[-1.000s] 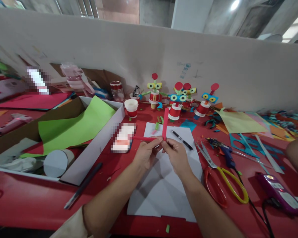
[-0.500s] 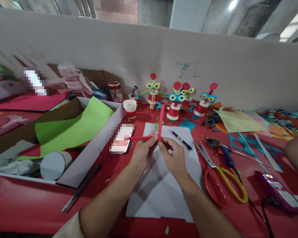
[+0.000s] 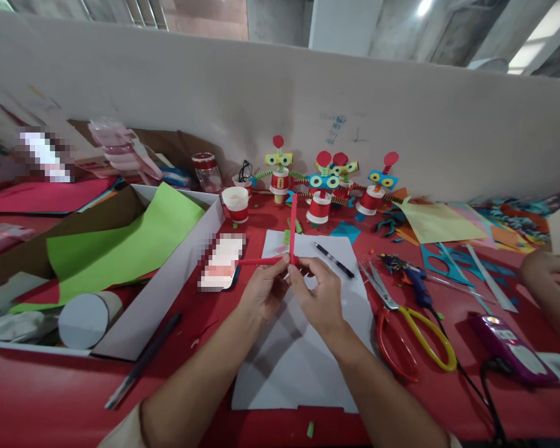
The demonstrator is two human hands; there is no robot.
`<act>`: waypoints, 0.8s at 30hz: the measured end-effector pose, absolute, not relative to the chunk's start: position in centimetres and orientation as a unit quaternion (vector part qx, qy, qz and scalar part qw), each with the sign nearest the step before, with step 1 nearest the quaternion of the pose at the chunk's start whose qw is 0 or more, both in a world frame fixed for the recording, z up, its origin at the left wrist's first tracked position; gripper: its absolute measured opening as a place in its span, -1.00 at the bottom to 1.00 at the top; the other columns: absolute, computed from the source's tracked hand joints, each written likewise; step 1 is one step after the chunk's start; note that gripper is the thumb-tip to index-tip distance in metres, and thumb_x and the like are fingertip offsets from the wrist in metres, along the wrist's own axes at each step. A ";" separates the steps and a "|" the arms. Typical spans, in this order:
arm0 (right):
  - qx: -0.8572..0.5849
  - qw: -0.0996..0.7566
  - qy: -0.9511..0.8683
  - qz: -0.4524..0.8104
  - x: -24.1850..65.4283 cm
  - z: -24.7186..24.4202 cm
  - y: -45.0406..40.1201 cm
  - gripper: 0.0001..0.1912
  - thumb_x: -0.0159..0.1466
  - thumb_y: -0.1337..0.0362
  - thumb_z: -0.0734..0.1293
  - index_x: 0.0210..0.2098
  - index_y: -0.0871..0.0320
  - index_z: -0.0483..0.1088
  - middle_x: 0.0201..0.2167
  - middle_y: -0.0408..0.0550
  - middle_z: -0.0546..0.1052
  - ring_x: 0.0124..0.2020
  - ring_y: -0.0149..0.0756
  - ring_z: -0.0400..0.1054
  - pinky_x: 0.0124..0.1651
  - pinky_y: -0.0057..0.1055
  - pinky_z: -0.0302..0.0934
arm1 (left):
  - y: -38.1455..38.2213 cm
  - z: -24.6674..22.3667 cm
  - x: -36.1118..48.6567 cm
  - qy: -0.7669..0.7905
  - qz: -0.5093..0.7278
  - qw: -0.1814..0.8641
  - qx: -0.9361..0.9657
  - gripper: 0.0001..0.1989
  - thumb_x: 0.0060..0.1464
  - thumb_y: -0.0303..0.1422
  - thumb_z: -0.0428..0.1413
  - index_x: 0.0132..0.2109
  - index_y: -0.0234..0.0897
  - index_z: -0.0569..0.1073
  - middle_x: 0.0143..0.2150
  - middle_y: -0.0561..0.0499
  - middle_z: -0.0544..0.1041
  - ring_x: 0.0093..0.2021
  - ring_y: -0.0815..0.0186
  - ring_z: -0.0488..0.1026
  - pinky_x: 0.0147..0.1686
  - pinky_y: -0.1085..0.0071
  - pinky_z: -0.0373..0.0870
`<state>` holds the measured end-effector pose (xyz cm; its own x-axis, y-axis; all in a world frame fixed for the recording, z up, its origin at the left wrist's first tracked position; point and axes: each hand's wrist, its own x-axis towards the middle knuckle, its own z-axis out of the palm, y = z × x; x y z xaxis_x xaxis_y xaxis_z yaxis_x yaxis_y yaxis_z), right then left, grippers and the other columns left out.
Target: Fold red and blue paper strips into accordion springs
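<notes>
Two red paper strips (image 3: pixel 294 224) cross at a right angle between my hands, one pointing away from me and the other stretching left. My left hand (image 3: pixel 264 289) pinches them where they meet. From the other side, my right hand (image 3: pixel 318 289) grips the same corner, thumb against the strip. My fingers hide the exact fold. Both hands are above a white sheet of paper (image 3: pixel 303 354) on the red table. A black pen (image 3: pixel 333 259) lies on the sheet beyond my right hand. Left of the strips rests a phone (image 3: pixel 221 264) with a blurred screen.
Scissors (image 3: pixel 404 317), a blue glue gun (image 3: pixel 416 283) and a purple device (image 3: pixel 513 348) with a cord lie right. A white box (image 3: pixel 168 292) holding green paper stands left. Several paper-cup robots (image 3: pixel 320 205) and a cup (image 3: pixel 236 204) stand behind. Another person's hand (image 3: pixel 544 270) is at far right.
The camera view has shifted slightly to the right, so things appear further left. The upright strip now points more straight away from me; both hands keep their hold at the corner.
</notes>
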<state>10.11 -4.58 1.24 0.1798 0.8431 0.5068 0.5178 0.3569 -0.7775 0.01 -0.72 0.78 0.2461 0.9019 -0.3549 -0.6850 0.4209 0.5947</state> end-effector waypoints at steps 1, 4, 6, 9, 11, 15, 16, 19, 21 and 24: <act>-0.548 0.548 -0.615 0.148 10.1 1.2 -4.6 -0.87 0.23 0.24 0.27 -0.28 0.12 0.43 -0.38 -0.05 0.51 -0.34 -0.29 0.37 -0.21 -0.32 0.28 | -0.8 0.8 0.0 0.332 0.519 0.770 0.166 -0.81 -0.30 -0.44 0.37 -0.46 -0.32 0.54 -0.46 0.02 0.54 -0.35 0.35 0.47 -0.27 0.44 0.38; -0.541 0.580 -0.585 0.170 10.0 1.1 -4.5 -0.85 0.21 0.26 0.30 -0.22 0.11 0.41 -0.31 -0.03 0.53 -0.30 -0.28 0.40 -0.18 -0.31 0.30 | -0.8 0.6 0.1 0.315 0.542 0.753 0.199 -0.82 -0.27 -0.41 0.36 -0.43 -0.31 0.55 -0.43 0.03 0.56 -0.31 0.35 0.47 -0.20 0.40 0.37; -0.531 0.595 -0.565 0.211 10.0 1.0 -4.4 -0.86 0.20 0.28 0.30 -0.23 0.12 0.40 -0.30 -0.04 0.53 -0.30 -0.29 0.41 -0.18 -0.32 0.31 | -0.8 0.4 0.1 0.312 0.553 0.739 0.224 -0.82 -0.26 -0.40 0.36 -0.42 -0.30 0.56 -0.40 0.02 0.57 -0.28 0.35 0.47 -0.14 0.38 0.36; -0.525 0.609 -0.520 0.288 10.2 0.8 -4.1 -0.89 0.19 0.27 0.31 -0.28 0.14 0.40 -0.35 -0.07 0.53 -0.33 -0.32 0.40 -0.21 -0.35 0.31 | -0.8 0.3 0.0 0.324 0.554 0.723 0.256 -0.83 -0.24 -0.37 0.35 -0.41 -0.32 0.58 -0.37 0.00 0.57 -0.27 0.35 0.47 -0.11 0.36 0.35; -0.516 0.623 -0.477 0.343 10.4 0.6 -3.8 -0.87 0.17 0.24 0.32 -0.30 0.14 0.40 -0.38 -0.10 0.51 -0.36 -0.34 0.38 -0.23 -0.36 0.30 | -0.8 0.4 0.0 0.325 0.545 0.719 0.283 -0.82 -0.22 -0.36 0.35 -0.38 -0.32 0.59 -0.38 -0.02 0.58 -0.29 0.34 0.47 -0.11 0.34 0.35; -0.487 0.651 -0.399 0.424 10.6 0.5 -3.2 -0.86 0.09 0.23 0.35 -0.37 0.13 0.40 -0.48 -0.18 0.48 -0.44 -0.39 0.35 -0.29 -0.39 0.29 | -1.1 0.6 -0.1 0.322 0.537 0.708 0.328 -0.82 -0.20 -0.38 0.32 -0.35 -0.34 0.60 -0.36 -0.06 0.60 -0.29 0.30 0.48 -0.11 0.31 0.36; -0.486 0.651 -0.389 0.435 10.6 0.6 -3.1 -0.87 0.07 0.23 0.36 -0.38 0.13 0.39 -0.50 -0.19 0.47 -0.46 -0.40 0.33 -0.30 -0.40 0.28 | -1.1 0.7 -0.1 0.325 0.539 0.701 0.336 -0.82 -0.19 -0.38 0.32 -0.34 -0.34 0.60 -0.35 -0.07 0.61 -0.29 0.29 0.48 -0.12 0.31 0.35; -0.495 0.643 -0.391 0.434 10.6 0.5 -3.0 -0.88 0.06 0.26 0.37 -0.40 0.14 0.39 -0.50 -0.20 0.45 -0.47 -0.42 0.31 -0.32 -0.42 0.25 | -1.1 0.8 -0.1 0.345 0.551 0.676 0.348 -0.82 -0.18 -0.41 0.30 -0.33 -0.35 0.59 -0.38 -0.05 0.60 -0.31 0.31 0.47 -0.15 0.33 0.34; -0.508 0.638 -0.407 0.412 10.6 0.4 -3.0 -0.88 0.07 0.26 0.36 -0.38 0.13 0.39 -0.47 -0.19 0.46 -0.44 -0.40 0.32 -0.32 -0.43 0.25 | -1.1 0.9 -0.1 0.358 0.555 0.665 0.348 -0.81 -0.20 -0.42 0.31 -0.33 -0.35 0.59 -0.39 -0.05 0.59 -0.31 0.31 0.47 -0.16 0.34 0.34; -0.522 0.629 -0.424 0.390 10.7 0.1 -3.1 -0.85 0.10 0.23 0.35 -0.33 0.13 0.42 -0.43 -0.15 0.49 -0.40 -0.37 0.35 -0.29 -0.41 0.26 | -1.0 1.0 -0.1 0.370 0.561 0.655 0.346 -0.79 -0.23 -0.41 0.32 -0.33 -0.34 0.57 -0.40 -0.03 0.58 -0.31 0.31 0.47 -0.17 0.35 0.34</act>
